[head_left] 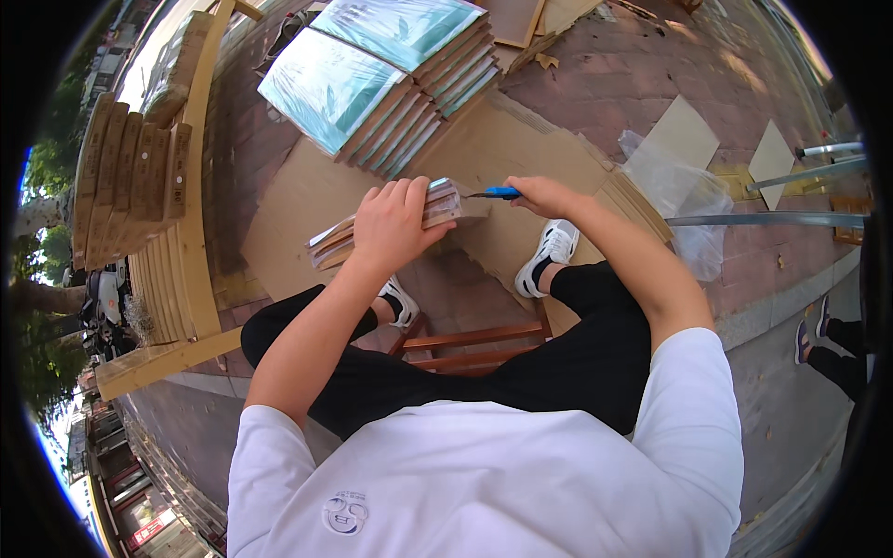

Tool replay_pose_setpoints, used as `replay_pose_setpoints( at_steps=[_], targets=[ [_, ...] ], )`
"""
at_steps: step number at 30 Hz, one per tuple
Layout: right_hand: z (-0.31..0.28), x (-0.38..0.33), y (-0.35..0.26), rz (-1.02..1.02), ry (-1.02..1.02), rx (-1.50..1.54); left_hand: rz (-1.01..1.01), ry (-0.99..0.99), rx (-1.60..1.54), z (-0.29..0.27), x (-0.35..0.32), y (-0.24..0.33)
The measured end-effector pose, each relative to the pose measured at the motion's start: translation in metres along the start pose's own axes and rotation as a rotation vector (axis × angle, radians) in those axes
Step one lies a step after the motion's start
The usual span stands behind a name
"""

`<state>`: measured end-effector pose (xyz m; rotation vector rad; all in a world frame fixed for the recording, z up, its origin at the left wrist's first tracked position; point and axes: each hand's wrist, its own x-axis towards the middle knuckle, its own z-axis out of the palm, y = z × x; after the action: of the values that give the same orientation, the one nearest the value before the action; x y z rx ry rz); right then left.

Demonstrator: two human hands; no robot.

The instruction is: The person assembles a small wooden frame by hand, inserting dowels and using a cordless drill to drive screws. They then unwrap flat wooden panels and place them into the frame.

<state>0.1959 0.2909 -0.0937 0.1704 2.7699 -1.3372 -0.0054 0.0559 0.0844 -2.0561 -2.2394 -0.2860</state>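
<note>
My left hand [394,223] is closed over the top of a thin stack of flat frames [333,244], seen edge-on. Clear wrap shines at the stack's right end. Between the fingers of my right hand [547,198] is a blue-handled tool [502,192] with a thin dark tip; its exact kind is too small to make out. The tip points left at the end of the stack, close to it or touching; I cannot tell which. Just beyond my hands rise two piles of plastic-wrapped, green-and-white panels [339,84] on flattened cardboard [302,200].
Several brown cartons [139,177] stand on a yellow wooden bench [197,251] at left. Clear plastic sheeting [693,209] and pale boards [684,135] lie at right, near metal bars [763,220]. A wooden stool [479,337] is between my legs. Another person's legs [837,346] show far right.
</note>
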Motion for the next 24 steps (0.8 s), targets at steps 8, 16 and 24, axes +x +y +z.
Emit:
replay_pose_setpoints(
  at_steps=[8, 16, 24],
  targets=[
    [-0.052, 0.026, -0.071, 0.022, -0.043, -0.117, -0.018, 0.179, -0.191, -0.05, -0.014, -0.061],
    [-0.082, 0.069, -0.157, 0.128, -0.16, -0.603, -0.412, -0.003, -0.693, 0.013, -0.071, -0.146],
    [0.009, 0.148, -0.196, 0.074, -0.216, -0.647, -0.399, -0.169, -0.726, 0.044, -0.137, -0.235]
  ],
)
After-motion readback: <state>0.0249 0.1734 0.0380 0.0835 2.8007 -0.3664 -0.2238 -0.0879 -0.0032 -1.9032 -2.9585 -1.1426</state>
